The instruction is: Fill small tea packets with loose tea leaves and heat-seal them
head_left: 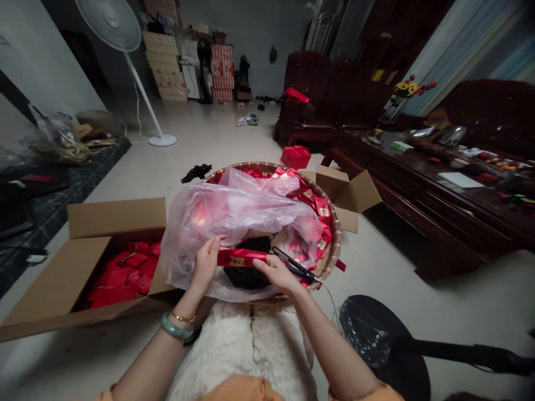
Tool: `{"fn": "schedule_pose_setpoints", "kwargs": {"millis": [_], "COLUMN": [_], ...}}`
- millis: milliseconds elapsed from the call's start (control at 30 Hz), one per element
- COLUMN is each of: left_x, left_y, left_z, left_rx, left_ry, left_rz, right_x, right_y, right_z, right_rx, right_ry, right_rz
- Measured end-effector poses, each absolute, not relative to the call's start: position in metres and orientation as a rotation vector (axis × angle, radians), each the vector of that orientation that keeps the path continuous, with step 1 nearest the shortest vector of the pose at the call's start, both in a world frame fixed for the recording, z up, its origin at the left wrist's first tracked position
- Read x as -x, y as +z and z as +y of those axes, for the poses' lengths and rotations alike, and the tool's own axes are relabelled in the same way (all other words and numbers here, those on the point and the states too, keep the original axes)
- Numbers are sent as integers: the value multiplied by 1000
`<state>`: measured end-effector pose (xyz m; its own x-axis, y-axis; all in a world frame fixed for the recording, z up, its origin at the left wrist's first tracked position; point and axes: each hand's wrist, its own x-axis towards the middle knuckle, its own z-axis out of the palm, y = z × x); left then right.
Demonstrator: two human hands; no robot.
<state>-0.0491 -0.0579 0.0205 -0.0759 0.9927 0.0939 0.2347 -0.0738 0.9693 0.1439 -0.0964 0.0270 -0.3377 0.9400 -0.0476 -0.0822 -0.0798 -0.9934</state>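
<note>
Both hands stretch a narrow red foil packet (238, 258) with a gold label between them, over a round bamboo basket (335, 245). My left hand (206, 265) has the packet's left end. My right hand (276, 272) pinches its right end. Against my right hand is a black corded clamp tool, like a hair straightener (298, 269), its two arms apart; whether this hand also grips it I cannot tell. Below the packet, dark, curly, loose material like tea leaves (246, 278) lies in a pinkish clear plastic bag (246, 206). Red packets (322, 209) line the basket around the bag.
Left of the basket stands an open cardboard box (117, 214) full of red packets. Another open box (349, 192) sits at the right, near a dark wooden table (388, 172). A black stand base (384, 317) lies front right. A white fan (162, 140) stands behind.
</note>
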Motion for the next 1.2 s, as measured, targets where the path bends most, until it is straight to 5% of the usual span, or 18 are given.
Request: {"fn": "schedule_pose_setpoints", "kwargs": {"millis": [933, 1200], "left_x": [46, 49], "left_y": [19, 21], "left_z": [-52, -71], "left_rx": [-1098, -2298], "left_ry": [895, 1095], "left_rz": [1300, 1452], "right_x": [-147, -143], "right_y": [0, 6], "right_z": [-105, -101], "right_rx": [909, 917], "right_ry": [1902, 1854], "right_rz": [-1084, -1251]}}
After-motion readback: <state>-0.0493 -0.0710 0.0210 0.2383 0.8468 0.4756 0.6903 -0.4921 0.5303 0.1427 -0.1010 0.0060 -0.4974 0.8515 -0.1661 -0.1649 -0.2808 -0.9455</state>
